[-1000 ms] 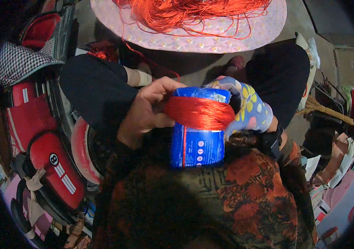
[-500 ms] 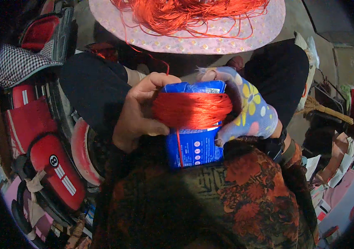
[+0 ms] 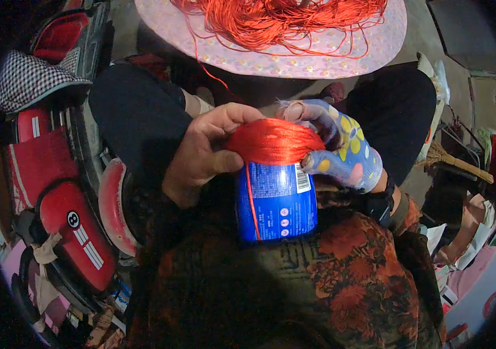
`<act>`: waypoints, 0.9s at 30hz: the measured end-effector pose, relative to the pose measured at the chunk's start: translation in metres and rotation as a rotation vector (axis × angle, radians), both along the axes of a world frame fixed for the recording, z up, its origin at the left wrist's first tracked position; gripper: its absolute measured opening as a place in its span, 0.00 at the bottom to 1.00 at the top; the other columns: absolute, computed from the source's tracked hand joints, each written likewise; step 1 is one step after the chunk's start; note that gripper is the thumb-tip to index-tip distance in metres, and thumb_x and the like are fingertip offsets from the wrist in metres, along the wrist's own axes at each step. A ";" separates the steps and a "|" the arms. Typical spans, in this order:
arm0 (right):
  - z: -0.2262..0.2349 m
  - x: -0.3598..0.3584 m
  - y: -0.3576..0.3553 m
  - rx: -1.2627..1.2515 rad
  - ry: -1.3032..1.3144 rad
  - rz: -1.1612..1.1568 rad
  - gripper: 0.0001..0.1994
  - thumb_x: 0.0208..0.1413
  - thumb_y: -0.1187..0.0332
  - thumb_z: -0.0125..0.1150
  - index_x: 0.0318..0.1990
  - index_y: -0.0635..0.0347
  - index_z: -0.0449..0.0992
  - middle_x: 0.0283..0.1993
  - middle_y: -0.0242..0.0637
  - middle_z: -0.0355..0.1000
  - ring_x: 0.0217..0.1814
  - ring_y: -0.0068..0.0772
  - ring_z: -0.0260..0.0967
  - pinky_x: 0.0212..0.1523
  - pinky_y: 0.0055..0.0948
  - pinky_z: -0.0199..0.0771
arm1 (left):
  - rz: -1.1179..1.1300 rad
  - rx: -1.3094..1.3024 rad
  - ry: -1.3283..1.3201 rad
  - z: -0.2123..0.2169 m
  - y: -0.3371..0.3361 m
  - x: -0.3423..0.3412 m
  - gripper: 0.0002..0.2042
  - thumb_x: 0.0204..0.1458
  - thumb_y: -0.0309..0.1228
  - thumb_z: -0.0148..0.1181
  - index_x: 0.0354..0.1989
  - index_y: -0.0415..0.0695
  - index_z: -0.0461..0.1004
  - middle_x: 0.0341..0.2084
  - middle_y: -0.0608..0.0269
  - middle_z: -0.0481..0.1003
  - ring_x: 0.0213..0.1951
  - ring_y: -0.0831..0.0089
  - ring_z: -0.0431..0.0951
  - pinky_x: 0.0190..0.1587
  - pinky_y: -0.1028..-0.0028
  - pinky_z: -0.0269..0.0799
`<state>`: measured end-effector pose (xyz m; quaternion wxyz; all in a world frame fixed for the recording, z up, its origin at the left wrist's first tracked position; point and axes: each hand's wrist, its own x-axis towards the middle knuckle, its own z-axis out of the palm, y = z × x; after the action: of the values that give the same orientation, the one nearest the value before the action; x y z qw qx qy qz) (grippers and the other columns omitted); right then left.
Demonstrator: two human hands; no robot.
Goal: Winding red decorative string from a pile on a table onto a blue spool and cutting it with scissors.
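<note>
A bundle of red cord (image 3: 276,141) wraps around the far end of a blue packet (image 3: 277,203), which stands between my hands close to my lap. One red strand runs down the packet's front from the bundle. My bare left hand (image 3: 204,154) grips the bundle's left side, thumb on the near face and fingers over the far edge. On the right side, my right hand (image 3: 341,142), in a blue flowered fingerless glove, holds the bundle with thumb in front and fingers behind. The packet's far end is hidden under the cord.
Beyond my knees, a round stool top with a pale pink flowered cover (image 3: 248,61) carries a loose tangle of red cord (image 3: 283,23). A red ride-on vehicle (image 3: 79,232) stands at left, near a checked cloth (image 3: 38,78). At right lies a straw broom (image 3: 457,160) among papers.
The red cord bundle now sits at the packet's far end, covering the blue top that showed above it before. Both hands have shifted with it, and more of the packet's front shows.
</note>
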<state>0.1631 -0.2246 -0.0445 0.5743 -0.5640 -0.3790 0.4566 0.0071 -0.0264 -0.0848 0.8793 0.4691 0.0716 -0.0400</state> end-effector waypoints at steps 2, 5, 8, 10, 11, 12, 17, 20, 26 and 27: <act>-0.001 -0.001 0.002 -0.038 0.110 -0.013 0.31 0.47 0.65 0.72 0.58 0.65 0.66 0.58 0.39 0.66 0.60 0.30 0.64 0.62 0.30 0.62 | 0.018 -0.044 0.023 0.004 -0.003 0.001 0.37 0.40 0.46 0.74 0.53 0.35 0.66 0.45 0.59 0.74 0.49 0.73 0.74 0.54 0.73 0.67; -0.003 -0.004 0.003 -0.070 0.189 -0.044 0.30 0.49 0.62 0.70 0.58 0.65 0.66 0.57 0.39 0.67 0.60 0.29 0.64 0.62 0.30 0.62 | 0.036 -0.062 0.024 0.009 -0.006 0.003 0.37 0.41 0.46 0.73 0.55 0.36 0.64 0.45 0.58 0.74 0.49 0.72 0.74 0.55 0.73 0.67; -0.001 -0.005 0.006 -0.127 0.196 -0.055 0.34 0.47 0.56 0.69 0.58 0.67 0.66 0.58 0.40 0.67 0.60 0.31 0.63 0.63 0.32 0.59 | 0.043 -0.130 0.039 0.019 -0.007 0.007 0.38 0.42 0.46 0.72 0.57 0.38 0.61 0.46 0.57 0.74 0.49 0.71 0.74 0.56 0.71 0.67; 0.003 -0.005 0.010 -0.159 0.192 -0.053 0.37 0.45 0.52 0.70 0.58 0.67 0.65 0.59 0.41 0.66 0.61 0.33 0.63 0.64 0.33 0.58 | 0.063 -0.171 0.051 0.023 -0.009 0.009 0.38 0.43 0.45 0.72 0.58 0.39 0.60 0.48 0.56 0.73 0.50 0.70 0.74 0.57 0.70 0.67; 0.006 -0.004 0.013 -0.164 0.190 -0.052 0.38 0.45 0.51 0.70 0.59 0.67 0.65 0.59 0.41 0.66 0.61 0.33 0.63 0.64 0.33 0.57 | 0.081 -0.176 0.054 0.023 -0.010 0.010 0.38 0.43 0.45 0.72 0.59 0.40 0.60 0.49 0.56 0.72 0.51 0.69 0.73 0.57 0.70 0.66; 0.008 -0.003 0.014 -0.170 0.188 -0.051 0.39 0.44 0.50 0.70 0.59 0.67 0.64 0.59 0.41 0.66 0.62 0.34 0.62 0.64 0.34 0.57 | 0.099 -0.181 0.057 0.024 -0.012 0.010 0.38 0.44 0.45 0.71 0.59 0.40 0.59 0.49 0.55 0.71 0.51 0.69 0.73 0.58 0.70 0.66; -0.011 0.001 0.011 0.040 -0.031 -0.026 0.42 0.37 0.53 0.76 0.59 0.65 0.64 0.58 0.44 0.68 0.61 0.34 0.65 0.62 0.33 0.62 | 0.115 -0.230 0.056 0.023 -0.016 0.014 0.33 0.47 0.42 0.68 0.58 0.40 0.59 0.51 0.55 0.69 0.53 0.69 0.71 0.59 0.70 0.65; -0.009 0.000 0.013 -0.068 0.054 -0.042 0.41 0.39 0.55 0.75 0.60 0.65 0.64 0.58 0.42 0.68 0.60 0.32 0.65 0.62 0.32 0.62 | 0.109 -0.259 0.073 0.017 -0.014 0.016 0.30 0.49 0.39 0.65 0.57 0.39 0.60 0.51 0.55 0.69 0.53 0.69 0.71 0.58 0.71 0.65; -0.007 -0.002 0.015 -0.138 0.256 -0.058 0.33 0.50 0.61 0.66 0.61 0.66 0.62 0.61 0.40 0.64 0.62 0.32 0.62 0.64 0.32 0.58 | 0.108 -0.251 0.131 0.014 -0.013 0.020 0.28 0.50 0.37 0.62 0.56 0.38 0.59 0.49 0.56 0.69 0.51 0.70 0.72 0.58 0.71 0.66; -0.006 -0.003 0.017 -0.144 0.300 -0.072 0.33 0.50 0.61 0.65 0.62 0.66 0.62 0.60 0.40 0.65 0.61 0.32 0.62 0.64 0.32 0.58 | 0.114 -0.233 0.164 0.016 -0.014 0.021 0.28 0.50 0.37 0.62 0.56 0.37 0.59 0.49 0.56 0.69 0.51 0.70 0.72 0.58 0.72 0.66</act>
<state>0.1598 -0.2077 -0.0502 0.5986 -0.5426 -0.2349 0.5405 0.0277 -0.0400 -0.0686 0.9198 0.3542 0.1648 -0.0361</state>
